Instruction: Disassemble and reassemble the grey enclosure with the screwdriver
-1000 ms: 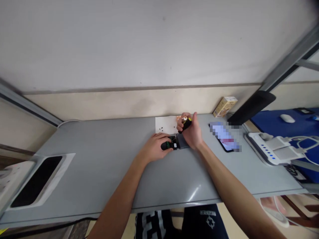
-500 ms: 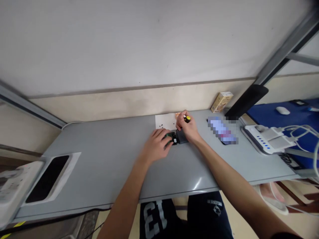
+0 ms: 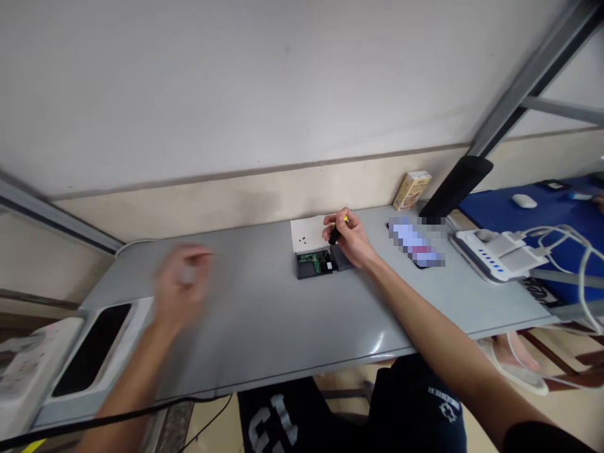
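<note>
Holding screwdriver (image 3: 335, 236) in right hand (image 3: 353, 240), grip closed round it; left hand (image 3: 182, 286) blurred, grip unclear

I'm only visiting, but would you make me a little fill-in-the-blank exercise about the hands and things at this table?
1. The right hand grips a screwdriver with a black-and-____ handle.
2. The circuit board inside the open dark case is mostly ____.
3. In the picture, the blurred left hand appears to the ____ of the case.
4. The sheet under the small dark pieces is ____.

Missing words: yellow; green; left; white.
</note>
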`<state>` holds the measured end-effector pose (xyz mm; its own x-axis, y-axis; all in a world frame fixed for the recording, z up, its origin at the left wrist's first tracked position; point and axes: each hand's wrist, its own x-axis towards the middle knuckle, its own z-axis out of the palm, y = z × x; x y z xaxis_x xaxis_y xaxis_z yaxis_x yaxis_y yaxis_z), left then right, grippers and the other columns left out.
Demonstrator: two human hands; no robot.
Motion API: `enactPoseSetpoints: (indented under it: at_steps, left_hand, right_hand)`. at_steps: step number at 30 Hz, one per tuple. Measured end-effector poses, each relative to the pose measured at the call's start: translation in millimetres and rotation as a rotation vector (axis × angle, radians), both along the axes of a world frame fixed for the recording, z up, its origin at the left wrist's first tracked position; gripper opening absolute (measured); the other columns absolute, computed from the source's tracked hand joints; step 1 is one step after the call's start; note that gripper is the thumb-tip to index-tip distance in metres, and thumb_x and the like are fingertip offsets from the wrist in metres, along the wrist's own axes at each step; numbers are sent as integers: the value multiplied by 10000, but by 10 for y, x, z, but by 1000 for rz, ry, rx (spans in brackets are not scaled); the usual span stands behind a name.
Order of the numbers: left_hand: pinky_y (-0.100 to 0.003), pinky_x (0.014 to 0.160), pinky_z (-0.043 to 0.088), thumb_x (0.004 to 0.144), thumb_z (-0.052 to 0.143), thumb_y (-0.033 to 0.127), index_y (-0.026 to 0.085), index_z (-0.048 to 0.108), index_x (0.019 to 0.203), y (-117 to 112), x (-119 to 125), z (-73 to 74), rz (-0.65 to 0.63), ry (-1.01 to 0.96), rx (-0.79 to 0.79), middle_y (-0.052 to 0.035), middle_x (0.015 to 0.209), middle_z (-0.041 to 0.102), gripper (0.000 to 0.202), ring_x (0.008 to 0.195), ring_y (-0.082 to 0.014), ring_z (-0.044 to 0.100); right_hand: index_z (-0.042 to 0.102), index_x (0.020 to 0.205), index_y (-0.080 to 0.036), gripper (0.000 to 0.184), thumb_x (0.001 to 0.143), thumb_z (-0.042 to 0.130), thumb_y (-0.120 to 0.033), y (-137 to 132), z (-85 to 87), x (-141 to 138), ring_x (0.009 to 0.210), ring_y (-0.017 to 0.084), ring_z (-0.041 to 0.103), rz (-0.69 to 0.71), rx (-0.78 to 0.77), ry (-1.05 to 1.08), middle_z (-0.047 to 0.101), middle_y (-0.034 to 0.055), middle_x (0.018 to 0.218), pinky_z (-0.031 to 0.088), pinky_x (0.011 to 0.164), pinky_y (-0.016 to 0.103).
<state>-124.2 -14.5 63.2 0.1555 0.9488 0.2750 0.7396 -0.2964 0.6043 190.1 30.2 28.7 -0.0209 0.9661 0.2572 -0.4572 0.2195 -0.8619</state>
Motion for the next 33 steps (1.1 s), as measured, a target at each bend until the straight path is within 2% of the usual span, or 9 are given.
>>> enactPoseSetpoints:
  at_steps: [2, 4, 7, 14, 17, 22, 28, 31, 33]
  left_hand:
    - [-401, 1065, 552, 954, 620, 412, 221, 711, 1132, 129, 66, -59, -199, 58, 88, -39, 1210, 684, 277, 1121, -209, 649]
    - [-464, 1162, 460, 906, 710, 400, 257, 634, 1319, 241, 307, -194, -416, 128, 133, -72, 1387, 614, 444, 1290, -256, 577]
    - [-506, 1199, 395, 872, 755, 463, 284, 454, 1507, 346, 687, -402, -535, 182, 97, -111, 1533, 490, 725, 1417, -298, 461]
    - [-526, 1185, 350, 918, 698, 445, 275, 482, 1481, 433, 761, -546, -538, 175, 133, -111, 1494, 520, 626, 1385, -312, 460]
    - [-527, 1188, 348, 912, 704, 451, 272, 483, 1479, 443, 699, -602, -540, 184, 117, -103, 1476, 548, 635, 1392, -313, 456]
    - [-532, 1179, 366, 944, 662, 434, 277, 528, 1439, 384, 687, -682, -547, 245, 166, -98, 1445, 579, 536, 1365, -308, 487]
    - [-496, 1143, 411, 988, 603, 386, 256, 580, 1370, 335, 718, -699, -592, 275, 197, -97, 1388, 606, 404, 1311, -280, 522]
    - [-506, 1144, 406, 988, 598, 387, 279, 594, 1367, 338, 725, -695, -589, 305, 187, -90, 1416, 591, 394, 1315, -288, 527]
    - [-522, 1164, 380, 989, 592, 371, 297, 594, 1386, 332, 745, -690, -600, 327, 191, -87, 1451, 575, 404, 1351, -298, 509]
  right_hand:
    - [438, 821, -247, 481, 802, 761, -603, 6, -2, -3, 581, 108, 590, -5, 21, -23, 658, -33, 803, 447, 587, 267]
    - [400, 820, -253, 495, 808, 764, -589, 21, -18, 3, 527, 103, 541, -25, 50, -54, 597, -66, 672, 407, 547, 252]
    - [393, 821, -253, 473, 846, 733, -581, 52, -62, 9, 504, 93, 475, -41, 71, -53, 488, -94, 596, 360, 526, 241]
    - [468, 820, -247, 495, 850, 640, -710, 60, -9, -38, 505, 88, 331, -17, 0, 30, 383, -74, 631, 318, 496, 251]
    - [599, 928, -240, 502, 880, 555, -738, 21, 73, -26, 586, 116, 456, 56, -63, 86, 483, -23, 725, 426, 568, 281]
    - [564, 857, -240, 384, 793, 782, -549, -11, 67, 31, 809, 148, 621, 71, -67, 81, 615, 15, 960, 513, 724, 300]
    - [474, 882, -274, 407, 851, 722, -595, 42, -14, 18, 493, 95, 359, -2, 4, -3, 391, -86, 619, 356, 503, 250]
    - [586, 975, -268, 446, 909, 547, -708, 34, 39, -6, 559, 120, 435, 62, -44, 36, 443, -48, 660, 423, 566, 284]
    - [614, 944, -251, 426, 886, 611, -673, 18, 73, -7, 672, 129, 543, 81, -76, 69, 547, -11, 788, 479, 656, 298]
